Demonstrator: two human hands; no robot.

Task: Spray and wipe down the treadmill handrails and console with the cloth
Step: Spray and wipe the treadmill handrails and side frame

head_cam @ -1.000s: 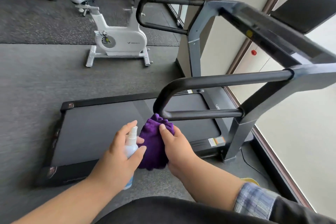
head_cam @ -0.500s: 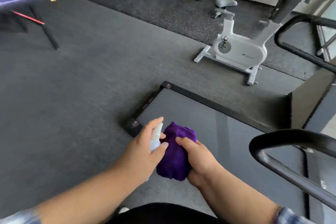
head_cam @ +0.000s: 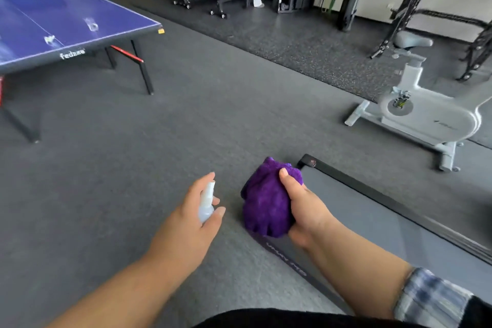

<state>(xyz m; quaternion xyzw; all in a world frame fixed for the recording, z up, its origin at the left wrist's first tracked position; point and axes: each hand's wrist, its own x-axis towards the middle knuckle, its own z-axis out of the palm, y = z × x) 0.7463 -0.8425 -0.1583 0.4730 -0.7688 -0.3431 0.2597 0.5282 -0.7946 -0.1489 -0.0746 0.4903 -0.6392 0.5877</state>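
Purple cloth bunched in your right hand, fingers curled round it; your left hand grips spray bottle just beside; treadmill deck under right hand.

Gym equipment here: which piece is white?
The exercise bike at right. The ping-pong table is blue, the treadmill grey and black.

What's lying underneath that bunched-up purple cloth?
Below the purple cloth held by the right hand lie grey floor and the grey treadmill deck's dark edge. The patch right behind the cloth is hidden.
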